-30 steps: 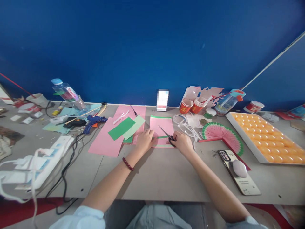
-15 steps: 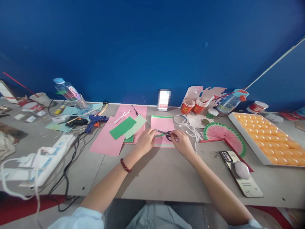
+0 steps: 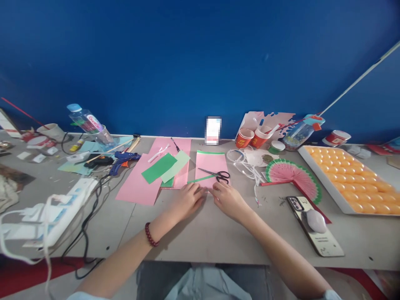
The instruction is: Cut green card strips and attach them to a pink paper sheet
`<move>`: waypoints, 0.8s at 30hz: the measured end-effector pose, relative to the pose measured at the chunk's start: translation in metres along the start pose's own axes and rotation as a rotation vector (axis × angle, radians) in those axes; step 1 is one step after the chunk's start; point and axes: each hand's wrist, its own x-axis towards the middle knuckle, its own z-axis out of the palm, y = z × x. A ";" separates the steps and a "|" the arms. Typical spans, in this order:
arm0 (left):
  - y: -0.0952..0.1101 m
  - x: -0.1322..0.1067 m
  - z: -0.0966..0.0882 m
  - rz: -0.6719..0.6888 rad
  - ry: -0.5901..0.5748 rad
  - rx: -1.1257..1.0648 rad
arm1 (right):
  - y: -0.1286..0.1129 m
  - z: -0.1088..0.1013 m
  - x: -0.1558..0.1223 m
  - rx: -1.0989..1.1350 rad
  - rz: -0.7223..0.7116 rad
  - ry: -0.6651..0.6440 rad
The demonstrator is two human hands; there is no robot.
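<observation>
A pink sheet of paper (image 3: 210,161) with a green strip along its far edge lies in front of me. At its near edge, my left hand (image 3: 188,201) and my right hand (image 3: 228,201) sit close together, fingers drawn in and apparently pinching the paper; the fingertips partly hide that edge. Black-handled scissors (image 3: 222,176) rest on the sheet just beyond my right fingers, blades pointing left. A narrow green paper strip (image 3: 201,179) lies across the sheet beyond my left fingers.
Pink sheets (image 3: 134,183) and green paper pieces (image 3: 159,167) lie to the left, near a blue glue gun (image 3: 120,161) and a power strip (image 3: 73,208). Rightward are red paper cups (image 3: 244,138), a watermelon-patterned fan (image 3: 295,175), a phone (image 3: 315,233) and a tray of orange balls (image 3: 346,181).
The scissors have left my hands and now lie on the pink sheet. Both hands have drawn back toward me to the sheet's near edge.
</observation>
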 end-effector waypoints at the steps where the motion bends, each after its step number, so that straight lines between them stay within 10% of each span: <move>1: 0.001 -0.001 0.002 0.001 0.000 0.022 | -0.002 -0.001 0.000 -0.008 0.006 -0.010; 24: 0.029 -0.008 0.013 -0.171 -0.006 0.274 | -0.011 0.000 -0.003 -0.070 0.055 -0.057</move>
